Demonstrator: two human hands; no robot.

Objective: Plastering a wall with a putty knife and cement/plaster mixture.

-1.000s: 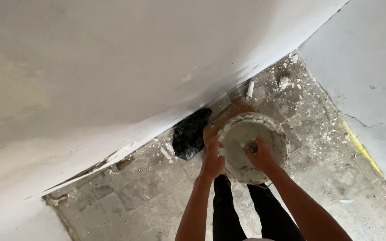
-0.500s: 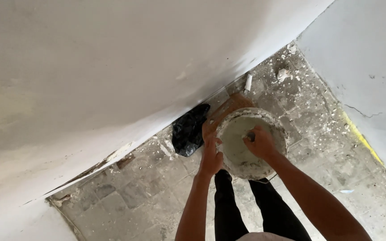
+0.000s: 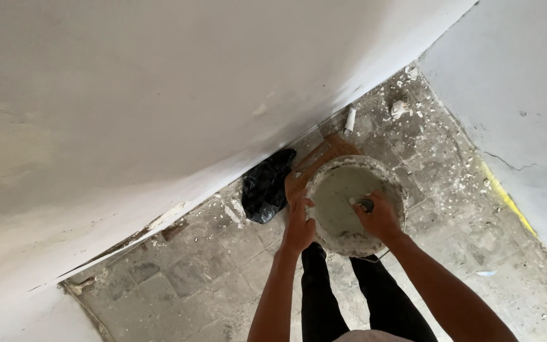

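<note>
Bracing the bucket rim, the left hand lies spread; right hand grip pinches a tool handle.

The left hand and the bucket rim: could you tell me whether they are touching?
Touching. The head view shows the left hand resting on the crusted rim of the bucket, fingers lying over its left edge with no gap visible.
</note>
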